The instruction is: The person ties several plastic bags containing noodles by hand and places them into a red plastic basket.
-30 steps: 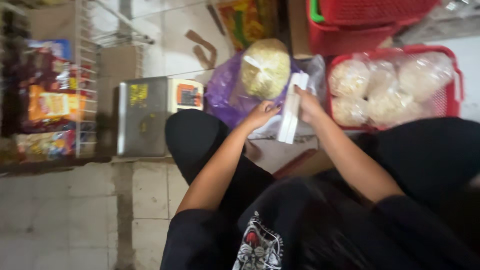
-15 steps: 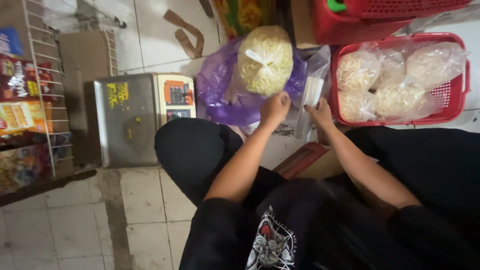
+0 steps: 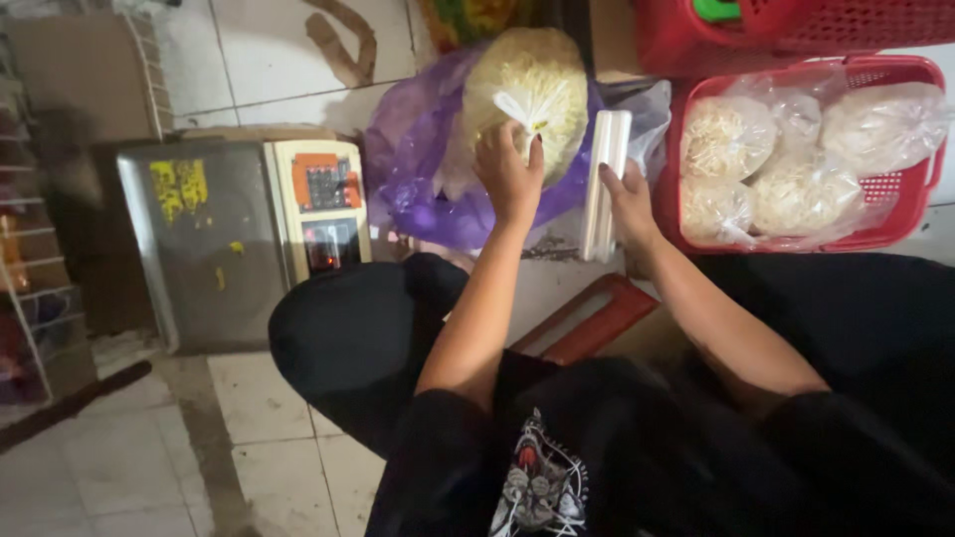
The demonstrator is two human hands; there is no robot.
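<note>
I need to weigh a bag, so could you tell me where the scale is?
The scale sits on the tiled floor at the left of the head view, just left of the purple bag.

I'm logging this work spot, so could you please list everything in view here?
noodle bag: one, clear with pale yellow contents, on the purple bag, top centre.
purple bag: one, purple plastic, on the floor.
roll of clear bags: one, whitish, upright, centre.
red basket: one, red, right, holding about four bagged noodle portions.
upper basket: one, red, top right.
scale: one, grey steel with orange keypad, left.
wire rack: one, white, far left.
left hand: one, gripping the noodle bag.
right hand: one, holding the roll.
</note>
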